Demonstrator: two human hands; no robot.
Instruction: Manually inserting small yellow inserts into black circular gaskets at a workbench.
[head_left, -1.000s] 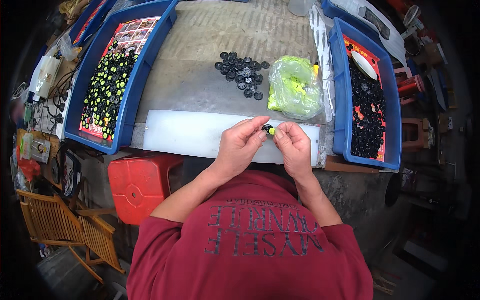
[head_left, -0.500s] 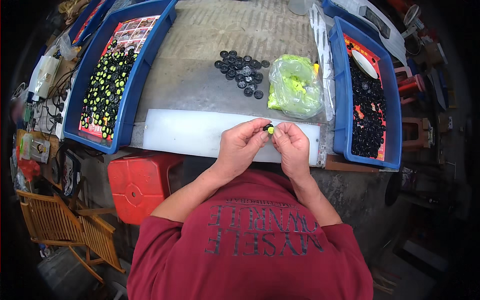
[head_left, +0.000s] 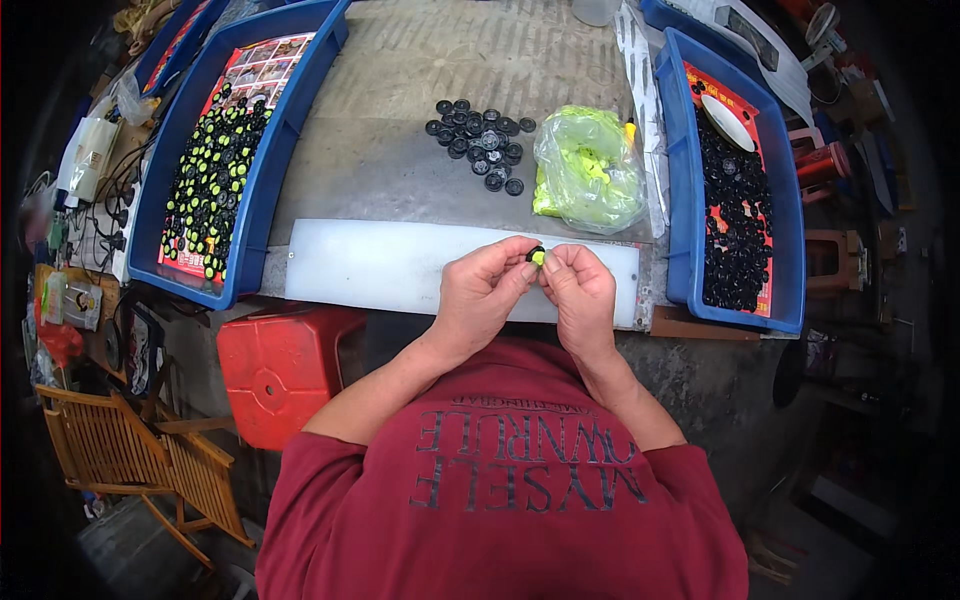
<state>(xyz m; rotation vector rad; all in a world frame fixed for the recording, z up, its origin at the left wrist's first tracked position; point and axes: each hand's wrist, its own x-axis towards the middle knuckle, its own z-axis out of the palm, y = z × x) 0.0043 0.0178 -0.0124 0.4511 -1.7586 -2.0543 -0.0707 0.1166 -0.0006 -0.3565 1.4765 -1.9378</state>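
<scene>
Between my two hands, over the white board [head_left: 365, 262], is a small round black wheel with a yellow-green centre piece [head_left: 538, 257]. My left hand [head_left: 480, 292] pinches its black rim between thumb and fingers. From the other side, my right hand [head_left: 582, 295] has thumb and forefinger closed at the yellow-green part; the fingertips partly hide it. Beyond the board lies a loose pile of black wheels [head_left: 488, 147]. Right of that pile, a clear plastic bag [head_left: 592, 175] holds yellow-green pieces.
At left stands a blue tray [head_left: 262, 170] of black wheels with yellow-green centres [head_left: 208, 190]. Another blue tray [head_left: 682, 200] at right contains black wheels [head_left: 735, 235] and a white oval dish [head_left: 728, 122]. A red stool [head_left: 275, 375] and wooden folding chair [head_left: 150, 450] are at lower left.
The black wheel has turned slightly between my fingertips, and my right fingers sit closer against it. Both hands stay in nearly the same place.
</scene>
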